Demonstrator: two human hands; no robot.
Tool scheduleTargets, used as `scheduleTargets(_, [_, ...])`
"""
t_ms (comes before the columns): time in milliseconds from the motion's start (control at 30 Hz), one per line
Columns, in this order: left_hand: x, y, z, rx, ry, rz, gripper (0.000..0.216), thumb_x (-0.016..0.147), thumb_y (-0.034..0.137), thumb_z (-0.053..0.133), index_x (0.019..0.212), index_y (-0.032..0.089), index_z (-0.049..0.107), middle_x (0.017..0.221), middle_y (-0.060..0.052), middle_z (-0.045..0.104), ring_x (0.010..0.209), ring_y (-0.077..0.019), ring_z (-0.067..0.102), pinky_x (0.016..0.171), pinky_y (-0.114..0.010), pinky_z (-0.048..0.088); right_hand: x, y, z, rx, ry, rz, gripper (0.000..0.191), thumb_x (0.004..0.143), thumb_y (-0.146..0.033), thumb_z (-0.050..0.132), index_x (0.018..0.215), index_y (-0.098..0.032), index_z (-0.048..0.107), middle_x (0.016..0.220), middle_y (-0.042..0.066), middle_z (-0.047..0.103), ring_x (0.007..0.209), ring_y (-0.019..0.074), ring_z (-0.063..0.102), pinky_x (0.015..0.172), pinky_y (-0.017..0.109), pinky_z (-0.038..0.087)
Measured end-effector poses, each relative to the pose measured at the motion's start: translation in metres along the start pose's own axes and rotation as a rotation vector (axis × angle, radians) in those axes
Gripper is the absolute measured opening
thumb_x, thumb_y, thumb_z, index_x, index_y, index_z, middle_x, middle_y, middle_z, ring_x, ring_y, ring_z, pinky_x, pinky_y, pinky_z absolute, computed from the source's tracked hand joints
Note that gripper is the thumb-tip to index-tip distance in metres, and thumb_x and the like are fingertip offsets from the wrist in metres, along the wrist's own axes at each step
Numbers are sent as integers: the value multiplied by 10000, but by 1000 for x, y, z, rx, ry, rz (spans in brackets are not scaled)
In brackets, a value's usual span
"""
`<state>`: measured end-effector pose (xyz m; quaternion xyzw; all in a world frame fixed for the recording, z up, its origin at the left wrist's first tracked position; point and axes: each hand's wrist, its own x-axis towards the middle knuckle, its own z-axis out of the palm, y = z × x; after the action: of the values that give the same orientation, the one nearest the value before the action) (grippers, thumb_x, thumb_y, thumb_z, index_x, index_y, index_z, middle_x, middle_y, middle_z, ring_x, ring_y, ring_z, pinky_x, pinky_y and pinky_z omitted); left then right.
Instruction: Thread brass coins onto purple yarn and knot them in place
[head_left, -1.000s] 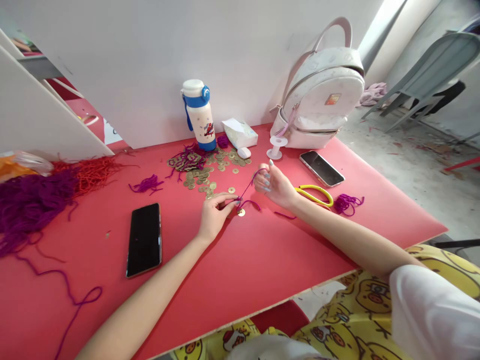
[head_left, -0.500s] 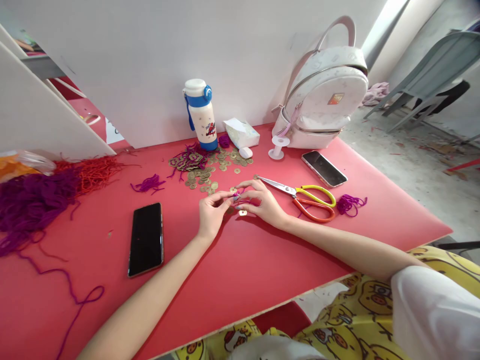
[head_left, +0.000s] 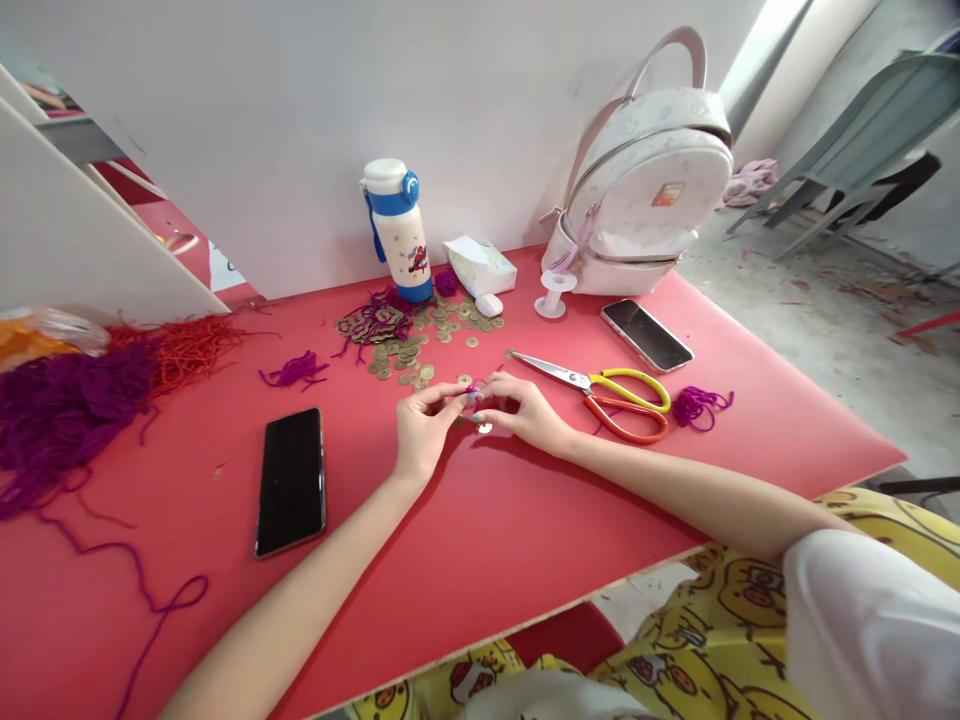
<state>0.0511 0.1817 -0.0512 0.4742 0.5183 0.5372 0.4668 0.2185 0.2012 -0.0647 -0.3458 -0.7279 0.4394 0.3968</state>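
My left hand [head_left: 425, 425] and my right hand [head_left: 523, 410] meet over the middle of the red table. Between their fingertips is a short piece of purple yarn [head_left: 472, 388], pinched by both; its exact shape is mostly hidden by the fingers. Brass-coloured coins with holes [head_left: 484, 428] lie just below the fingertips. Behind my hands spreads a pile of similar coins [head_left: 401, 352], some tied up with purple yarn [head_left: 386, 315]. To the right of my right hand lie scissors [head_left: 577, 380] with one yellow and one red handle, blades pointing left.
A black phone [head_left: 291, 482] lies left, another phone [head_left: 647, 336] right. At the back stand a bottle [head_left: 401, 235], a tissue pack [head_left: 484, 268], a white spool [head_left: 553, 295] and a white backpack [head_left: 637, 200]. Purple yarn [head_left: 75, 400] heaps at far left; a small bundle [head_left: 699, 406] lies right.
My right hand's fingers have closed in toward the left fingertips and curled more around the yarn. My left hand stays almost in place.
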Motion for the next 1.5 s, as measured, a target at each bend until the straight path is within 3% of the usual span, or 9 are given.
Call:
scheduleTargets(133, [-1,2,1,7,-7,-3,217,658,345,785,785,170,769,669,-30,688,601,-129,591,557,-242,501,0,2,0,-3,-83,-29,254,870,-398,618,758,-186,701,771,44,639,750,170,579,733,305,455])
scheduleTargets(333, [-4,14,2,21,-27,25,200,661,355,790,769,188,769,622,-10,657,521,-103,522,506,-236,488,1,1,1,-42,-173,-1,191,875,-323,605,797,-177,700,850,54,678,753,166,602,716,293,468])
scheduleTargets(600, [3,10,-3,119,-97,65,169,691,291,753,800,166,725,628,-11,649,508,-109,536,493,-238,484,1,-1,0,72,-32,122,260,886,-411,561,927,-173,658,675,-2,560,581,128,498,568,254,413])
scheduleTargets(833, [6,1,-7,180,-180,92,199,726,178,698,887,190,581,641,24,621,527,-95,548,517,-203,396,3,-16,-14,111,143,71,373,908,-509,493,940,-193,688,674,-4,475,577,118,342,561,275,329])
scheduleTargets(1000, [4,2,-5,309,-228,150,187,745,191,669,930,195,699,625,11,639,513,-104,504,512,-227,376,3,-20,-21,68,225,18,416,927,-523,460,1046,-210,706,645,-20,357,578,116,304,541,264,285])
scheduleTargets(1167, [6,0,-6,273,-233,112,130,725,260,695,806,189,770,683,-35,704,553,-132,555,516,-245,426,9,-16,-25,43,262,38,422,933,-528,448,1020,-199,698,639,-20,351,592,126,335,563,269,314])
scheduleTargets(1267, [8,-1,-7,214,-191,56,185,719,312,719,835,180,777,666,-45,708,579,-154,601,523,-249,459,15,-4,-28,-27,293,46,367,935,-501,456,943,-207,676,760,21,480,703,152,447,654,287,400])
scheduleTargets(1333, [9,-1,-8,194,-136,50,211,714,353,734,816,174,776,702,-57,724,602,-162,619,529,-251,473,18,5,-28,-110,352,42,296,924,-472,489,913,-223,649,996,69,531,919,196,501,773,322,446])
scheduleTargets(1500, [12,0,-10,125,-67,31,231,719,385,739,816,177,769,804,-64,749,665,-162,648,586,-249,504,10,6,-17,-308,382,-26,207,923,-390,524,846,-228,626,1378,72,411,1296,268,339,1051,473,350])
